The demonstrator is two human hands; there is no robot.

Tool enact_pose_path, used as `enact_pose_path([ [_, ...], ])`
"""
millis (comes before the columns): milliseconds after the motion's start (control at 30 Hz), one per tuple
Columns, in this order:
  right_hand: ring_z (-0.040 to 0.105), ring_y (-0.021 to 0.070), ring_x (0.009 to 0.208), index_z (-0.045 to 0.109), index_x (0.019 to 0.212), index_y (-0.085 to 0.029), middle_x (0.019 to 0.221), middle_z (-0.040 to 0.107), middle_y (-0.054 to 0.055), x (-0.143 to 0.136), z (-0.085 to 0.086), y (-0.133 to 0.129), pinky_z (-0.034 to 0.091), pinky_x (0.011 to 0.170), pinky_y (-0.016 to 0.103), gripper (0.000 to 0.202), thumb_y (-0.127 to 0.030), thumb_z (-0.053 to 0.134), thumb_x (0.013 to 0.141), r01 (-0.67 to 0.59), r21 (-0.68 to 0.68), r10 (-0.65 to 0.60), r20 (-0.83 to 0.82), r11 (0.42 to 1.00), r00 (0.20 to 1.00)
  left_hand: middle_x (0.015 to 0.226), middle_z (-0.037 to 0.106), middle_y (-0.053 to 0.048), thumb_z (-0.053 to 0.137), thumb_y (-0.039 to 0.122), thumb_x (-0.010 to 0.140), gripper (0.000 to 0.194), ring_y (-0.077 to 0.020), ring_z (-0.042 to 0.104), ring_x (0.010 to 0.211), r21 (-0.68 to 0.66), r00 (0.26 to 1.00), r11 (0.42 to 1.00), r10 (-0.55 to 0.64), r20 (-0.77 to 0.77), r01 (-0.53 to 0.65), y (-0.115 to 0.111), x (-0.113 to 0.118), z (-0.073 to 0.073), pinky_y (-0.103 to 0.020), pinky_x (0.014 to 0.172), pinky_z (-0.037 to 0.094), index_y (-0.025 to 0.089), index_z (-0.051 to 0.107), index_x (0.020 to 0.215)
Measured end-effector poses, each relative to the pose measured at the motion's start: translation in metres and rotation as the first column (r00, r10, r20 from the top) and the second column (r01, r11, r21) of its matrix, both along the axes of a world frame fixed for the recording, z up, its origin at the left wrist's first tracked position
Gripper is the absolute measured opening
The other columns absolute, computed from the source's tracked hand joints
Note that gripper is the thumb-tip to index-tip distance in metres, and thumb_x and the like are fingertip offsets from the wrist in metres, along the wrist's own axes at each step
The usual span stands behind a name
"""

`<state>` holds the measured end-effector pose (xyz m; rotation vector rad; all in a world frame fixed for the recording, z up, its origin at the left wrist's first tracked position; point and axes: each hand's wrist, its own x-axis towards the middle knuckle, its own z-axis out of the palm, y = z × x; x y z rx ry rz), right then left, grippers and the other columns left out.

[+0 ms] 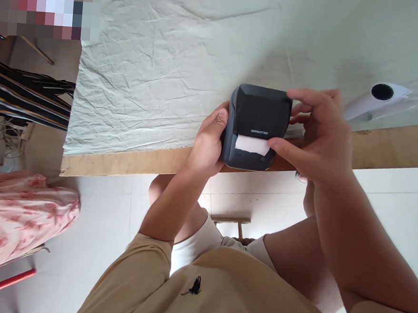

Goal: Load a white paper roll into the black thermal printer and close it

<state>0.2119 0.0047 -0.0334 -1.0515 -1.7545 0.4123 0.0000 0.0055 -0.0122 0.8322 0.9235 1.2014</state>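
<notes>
A dark grey and black label printer is held above the table's near edge, its lid down. A torn-edged strip of white paper sticks out of the slot below the lid. Wrapped round the printer's left side is my left hand, closed on it. My right hand grips the other side, with the index fingertip at the lid's far right corner and the thumb tip at the right end of the paper strip. Whether that thumb presses the paper or the casing, I cannot tell.
A pale wrinkled cloth covers the table, whose wooden edge shows in front. On the right lies a white cylinder with a dark round end. Pink floral fabric, red bars and cables are at the left.
</notes>
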Motion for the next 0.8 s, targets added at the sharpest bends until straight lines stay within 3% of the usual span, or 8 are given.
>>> enact_pose_path([
  [100, 0.06, 0.0191, 0.06, 0.079, 0.129, -0.038, 0.074, 0.063, -0.004, -0.008, 0.009, -0.006, 0.055, 0.057, 0.039, 0.04, -0.039, 0.085, 0.09, 0.078, -0.011, -0.079, -0.089, 0.997, 0.993, 0.123, 0.083, -0.006, 0.059, 0.051, 0.113, 0.032, -0.0337, 0.071, 0.152, -0.022, 1.0, 1.0, -0.008, 0.013, 0.008, 0.001, 0.001, -0.002, -0.046, 0.118, 0.068, 0.024, 0.076, 0.108],
  [167, 0.053, 0.0162, 0.048, 0.08, 0.121, -0.038, 0.063, 0.059, -0.006, -0.014, 0.017, -0.01, 0.041, 0.046, 0.035, 0.028, -0.043, 0.082, 0.094, 0.153, 0.016, -0.147, -0.183, 0.988, 0.972, 0.123, 0.083, -0.006, 0.058, 0.059, 0.113, 0.039, -0.0338, 0.07, 0.154, -0.032, 1.0, 0.999, -0.024, 0.02, 0.024, 0.001, 0.003, -0.003, -0.046, 0.118, 0.068, 0.024, 0.076, 0.108],
  [233, 0.067, 0.0193, 0.057, 0.08, 0.116, -0.037, 0.074, 0.07, -0.002, -0.02, 0.026, -0.013, 0.042, 0.046, 0.035, 0.021, -0.049, 0.079, 0.098, 0.258, 0.033, -0.245, -0.219, 0.966, 0.945, 0.122, 0.082, -0.007, 0.058, 0.067, 0.111, 0.046, -0.0348, 0.069, 0.153, -0.038, 0.999, 0.998, -0.044, 0.014, 0.045, -0.001, 0.003, -0.001, -0.046, 0.115, 0.069, 0.025, 0.076, 0.11],
  [333, 0.081, 0.025, 0.081, 0.079, 0.11, -0.036, 0.1, 0.081, 0.003, -0.024, 0.042, -0.013, 0.055, 0.056, 0.04, 0.015, -0.048, 0.074, 0.104, 0.341, -0.012, -0.34, -0.113, 0.94, 0.933, 0.118, 0.081, -0.007, 0.063, 0.07, 0.109, 0.046, -0.0341, 0.075, 0.145, -0.064, 0.997, 0.995, -0.072, -0.012, 0.071, -0.004, 0.003, 0.003, -0.044, 0.108, 0.07, 0.026, 0.076, 0.116],
  [467, 0.067, 0.0201, 0.061, 0.078, 0.092, -0.034, 0.078, 0.077, -0.002, -0.021, 0.051, -0.007, 0.049, 0.058, 0.041, 0.014, -0.029, 0.069, 0.101, 0.268, 0.088, -0.28, 0.197, 0.959, 0.939, 0.102, 0.078, -0.004, 0.068, 0.065, 0.107, 0.04, -0.0291, 0.082, 0.12, -0.073, 0.992, 0.992, -0.109, -0.058, 0.104, -0.006, 0.001, 0.007, -0.038, 0.092, 0.071, 0.027, 0.076, 0.116],
  [600, 0.056, 0.0202, 0.056, 0.083, 0.102, -0.034, 0.069, 0.07, -0.003, -0.015, 0.044, -0.001, 0.036, 0.059, 0.039, 0.015, -0.029, 0.072, 0.094, 0.189, 0.064, -0.197, 0.455, 0.98, 0.869, 0.093, 0.074, -0.003, 0.07, 0.064, 0.107, 0.039, -0.0236, 0.08, 0.099, -0.012, 0.988, 0.992, -0.127, -0.083, 0.126, -0.006, -0.001, 0.008, -0.033, 0.078, 0.066, 0.026, 0.076, 0.108],
  [700, 0.049, 0.0185, 0.053, 0.082, 0.111, -0.034, 0.064, 0.066, -0.004, -0.011, 0.046, 0.001, 0.032, 0.059, 0.037, 0.023, -0.034, 0.08, 0.087, 0.112, -0.058, -0.067, 0.514, 0.992, 0.855, 0.091, 0.073, -0.002, 0.071, 0.063, 0.107, 0.038, -0.0204, 0.075, 0.09, -0.001, 0.981, 0.989, -0.149, -0.128, 0.15, -0.007, -0.002, 0.01, -0.03, 0.073, 0.062, 0.025, 0.077, 0.107],
  [800, 0.051, 0.0175, 0.053, 0.083, 0.116, -0.036, 0.068, 0.07, -0.005, -0.004, 0.058, 0.0, 0.041, 0.061, 0.039, 0.031, -0.038, 0.087, 0.085, 0.065, -0.169, 0.015, 0.431, 0.983, 0.902, 0.087, 0.07, -0.002, 0.068, 0.066, 0.107, 0.041, -0.0182, 0.072, 0.079, -0.05, 0.979, 0.988, -0.15, -0.141, 0.144, -0.009, -0.001, 0.012, -0.03, 0.066, 0.058, 0.025, 0.077, 0.108],
])
